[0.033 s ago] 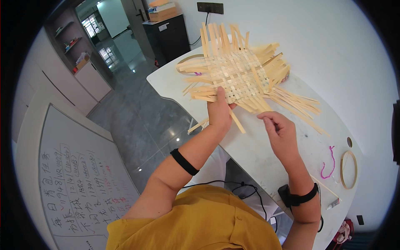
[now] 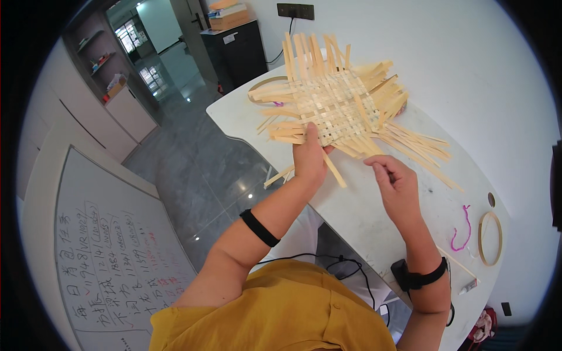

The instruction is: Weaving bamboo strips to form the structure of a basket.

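Note:
A woven mat of pale bamboo strips (image 2: pixel 336 105) is tilted up over the table, its loose strip ends fanning out on all sides. My left hand (image 2: pixel 309 153) grips its near left corner, thumb on top and fingers mostly hidden underneath. One loose strip (image 2: pixel 335 169) sticks out toward me beside that hand. Close to the near edge's strip ends, my right hand (image 2: pixel 397 182) is closed in a pinch, thumb against the curled fingers. Whether a strip end sits between those fingertips is too small to make out.
More loose strips (image 2: pixel 418 145) lie to the right on the white table (image 2: pixel 363 216). A bamboo hoop (image 2: pixel 481 245), a purple cord (image 2: pixel 454 238) and a small tube (image 2: pixel 468 286) are at the right. Another hoop (image 2: pixel 252 96) rests partly behind the mat. A whiteboard (image 2: pixel 76 193) stands at left.
My right hand has shifted very slightly to the right, away from the strip ends. The mat and my left hand have barely moved.

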`<state>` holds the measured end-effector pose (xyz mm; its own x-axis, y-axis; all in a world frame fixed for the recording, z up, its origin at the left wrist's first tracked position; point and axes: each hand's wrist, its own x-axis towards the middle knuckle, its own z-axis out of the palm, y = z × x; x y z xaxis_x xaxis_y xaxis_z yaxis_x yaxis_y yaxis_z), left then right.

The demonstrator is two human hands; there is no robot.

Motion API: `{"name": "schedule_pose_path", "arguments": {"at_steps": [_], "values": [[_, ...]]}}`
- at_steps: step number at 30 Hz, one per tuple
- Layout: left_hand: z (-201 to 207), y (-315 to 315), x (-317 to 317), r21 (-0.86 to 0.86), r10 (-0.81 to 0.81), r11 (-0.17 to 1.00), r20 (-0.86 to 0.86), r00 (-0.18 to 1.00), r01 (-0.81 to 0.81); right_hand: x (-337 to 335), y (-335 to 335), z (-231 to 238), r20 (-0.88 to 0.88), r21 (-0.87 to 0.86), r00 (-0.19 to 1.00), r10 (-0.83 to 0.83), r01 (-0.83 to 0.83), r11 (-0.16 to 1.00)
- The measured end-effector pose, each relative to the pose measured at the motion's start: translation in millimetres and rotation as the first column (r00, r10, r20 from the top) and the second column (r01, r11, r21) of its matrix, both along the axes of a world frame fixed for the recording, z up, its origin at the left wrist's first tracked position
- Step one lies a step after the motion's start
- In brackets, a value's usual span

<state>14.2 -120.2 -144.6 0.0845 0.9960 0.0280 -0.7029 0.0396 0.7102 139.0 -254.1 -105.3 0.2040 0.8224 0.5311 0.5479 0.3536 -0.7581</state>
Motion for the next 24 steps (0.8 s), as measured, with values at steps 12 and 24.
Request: {"name": "schedule_pose_path", "arguments": {"at_steps": [12, 24], "values": [[-6.6, -11.8, -4.7, 0.169, -0.401, 0.907, 0.062, 0.914, 0.386, 9.0, -2.6, 4.3, -0.272, -0.03, 0.962, -0.033, 0.025, 0.999], [-9.5, -15.2, -2.7, 0.215, -0.365, 0.92, 0.162, 0.917, 0.328, 6.3, -9.9, 6.5, -0.285, -0.032, 0.958, 0.038, -0.049, 0.998]]}}
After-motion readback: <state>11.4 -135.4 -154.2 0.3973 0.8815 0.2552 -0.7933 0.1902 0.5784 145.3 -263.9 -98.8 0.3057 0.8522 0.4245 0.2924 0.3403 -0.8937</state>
